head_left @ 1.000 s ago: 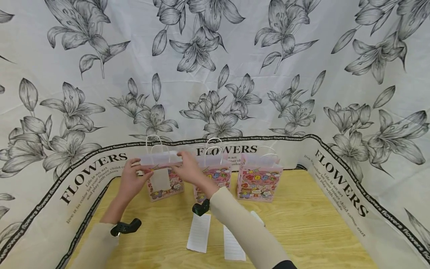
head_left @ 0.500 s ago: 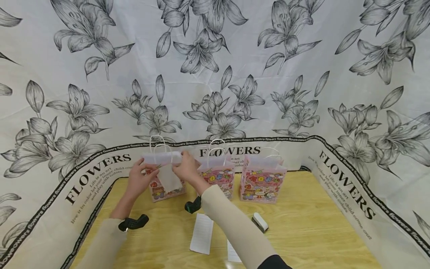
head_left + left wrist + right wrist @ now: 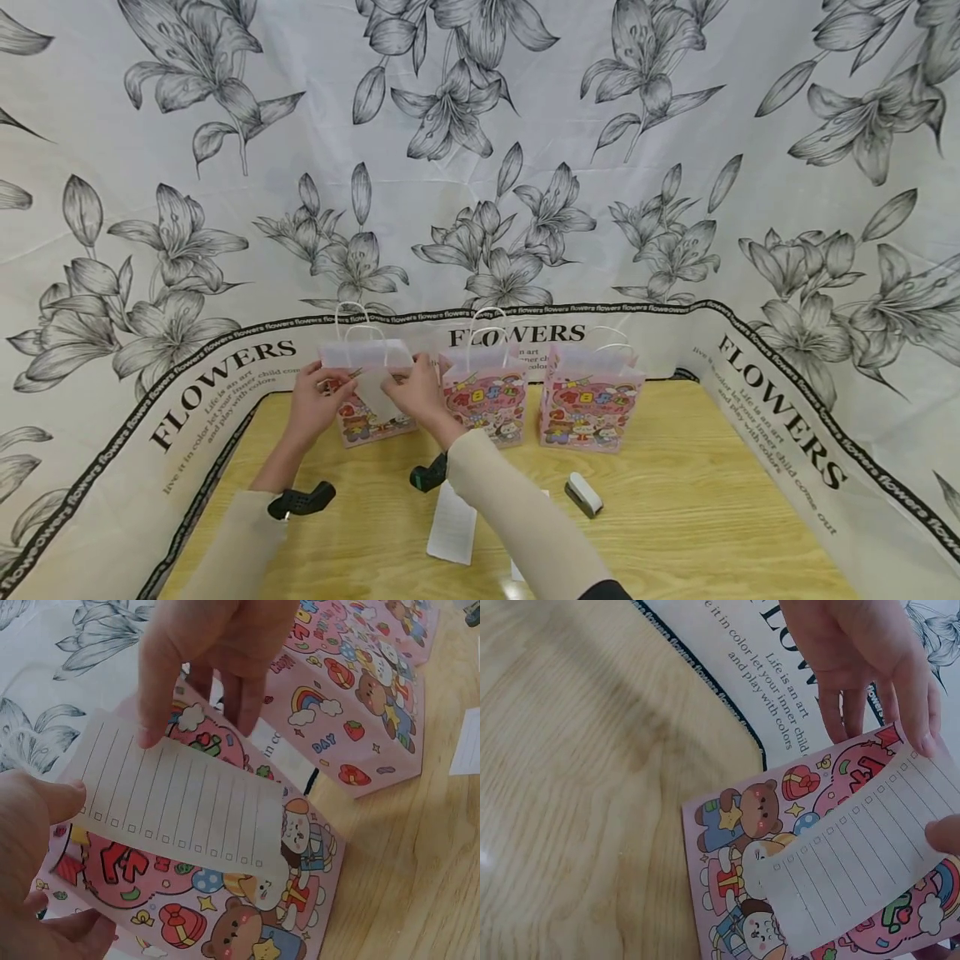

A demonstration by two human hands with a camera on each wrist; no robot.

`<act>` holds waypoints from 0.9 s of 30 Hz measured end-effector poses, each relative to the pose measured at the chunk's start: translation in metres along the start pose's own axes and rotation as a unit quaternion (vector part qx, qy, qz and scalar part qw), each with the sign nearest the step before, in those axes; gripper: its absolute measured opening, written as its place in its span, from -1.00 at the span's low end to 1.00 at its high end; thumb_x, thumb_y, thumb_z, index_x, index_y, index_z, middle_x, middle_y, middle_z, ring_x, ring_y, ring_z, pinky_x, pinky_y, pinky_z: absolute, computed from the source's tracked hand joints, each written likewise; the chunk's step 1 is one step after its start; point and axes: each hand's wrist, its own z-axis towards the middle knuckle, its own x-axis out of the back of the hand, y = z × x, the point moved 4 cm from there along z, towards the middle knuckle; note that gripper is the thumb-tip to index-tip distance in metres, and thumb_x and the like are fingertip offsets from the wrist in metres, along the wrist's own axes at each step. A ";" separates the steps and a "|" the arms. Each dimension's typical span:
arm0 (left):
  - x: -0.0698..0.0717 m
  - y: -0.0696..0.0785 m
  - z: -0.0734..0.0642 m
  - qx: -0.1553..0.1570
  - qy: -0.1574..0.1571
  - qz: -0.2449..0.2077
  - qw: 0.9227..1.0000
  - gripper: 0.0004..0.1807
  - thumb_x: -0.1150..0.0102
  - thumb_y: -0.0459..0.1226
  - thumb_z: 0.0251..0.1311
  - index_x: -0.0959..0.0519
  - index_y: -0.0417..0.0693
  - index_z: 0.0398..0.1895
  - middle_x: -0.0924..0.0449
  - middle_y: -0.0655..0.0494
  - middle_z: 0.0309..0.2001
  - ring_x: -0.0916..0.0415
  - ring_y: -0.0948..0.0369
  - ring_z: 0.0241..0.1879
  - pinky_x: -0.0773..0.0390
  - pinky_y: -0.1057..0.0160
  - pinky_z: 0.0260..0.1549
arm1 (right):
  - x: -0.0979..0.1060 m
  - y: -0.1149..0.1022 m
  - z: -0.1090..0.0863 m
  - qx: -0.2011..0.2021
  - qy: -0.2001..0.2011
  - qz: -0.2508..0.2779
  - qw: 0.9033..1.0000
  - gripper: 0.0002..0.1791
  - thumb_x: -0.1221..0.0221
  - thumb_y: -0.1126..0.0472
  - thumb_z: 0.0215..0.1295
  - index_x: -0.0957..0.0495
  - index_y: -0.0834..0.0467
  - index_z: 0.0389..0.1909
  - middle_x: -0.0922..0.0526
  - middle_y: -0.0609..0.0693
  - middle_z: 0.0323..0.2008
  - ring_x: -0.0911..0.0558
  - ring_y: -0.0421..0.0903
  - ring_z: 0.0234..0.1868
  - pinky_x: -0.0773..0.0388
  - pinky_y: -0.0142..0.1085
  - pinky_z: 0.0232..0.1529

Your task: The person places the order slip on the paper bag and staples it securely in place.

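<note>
In the head view, a pink cartoon paper gift bag (image 3: 358, 422) with white twisted handles stands at the left. Against its front lies a white lined checklist sheet (image 3: 180, 802), slightly aslant below the bag's top edge. My left hand (image 3: 315, 404) pinches the sheet's checkbox edge against the bag, thumb in front and fingers at the bag's side. My right hand (image 3: 422, 392) holds the opposite upper edge, its thumb on the paper and its other fingers behind. Seen from the right wrist, the sheet (image 3: 855, 862) covers part of the printed animals.
Two more pink gift bags (image 3: 483, 404) (image 3: 588, 408) stand in a row to the right. A white stapler (image 3: 583, 495) lies on the wooden table (image 3: 697, 492). Another lined sheet (image 3: 453, 525) lies in front, and a further one (image 3: 517, 572) is mostly under my right sleeve. Flower-printed cloth hangs behind.
My right hand has come down from the bag's top corner to the sheet's upper edge. The sheet has turned aslant on the bag. The stapler has come out from behind my right arm.
</note>
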 end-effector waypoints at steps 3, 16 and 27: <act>0.000 -0.002 -0.001 -0.006 -0.006 0.011 1.000 -0.79 -0.32 -0.27 0.22 -0.62 -0.31 -0.31 -0.28 -0.29 0.22 0.03 -0.15 0.41 -0.24 -0.24 0.19 | -0.004 0.006 -0.001 0.000 -0.013 0.023 1.000 -0.16 -0.28 -0.05 0.24 -0.12 0.23 0.38 -0.45 0.15 0.14 -0.58 0.00 -0.01 -0.53 -0.10 -0.06; 0.001 0.002 -0.011 -0.066 0.018 0.106 0.992 -0.92 -0.32 -0.28 0.22 -0.65 -0.10 -0.31 -0.62 0.00 -0.34 -0.47 0.12 -0.53 -0.39 0.24 -0.59 | -0.008 0.022 -0.001 0.037 -0.016 0.061 0.997 -0.35 -0.33 -0.02 0.22 -0.31 0.17 0.21 -0.43 0.13 0.15 -0.55 0.01 -0.05 -0.54 -0.14 -0.12; 0.004 0.005 -0.012 -0.151 0.070 0.195 0.967 -0.91 -0.43 -0.32 0.09 -0.69 -0.11 -0.37 -0.56 -0.15 -0.09 -0.47 0.07 -0.34 -0.43 0.11 -0.46 | -0.004 0.011 0.011 0.110 0.003 -0.019 0.994 0.14 -0.50 -0.03 -0.02 0.03 -0.03 0.49 -0.39 0.06 0.27 -0.47 0.00 0.19 -0.11 0.03 0.34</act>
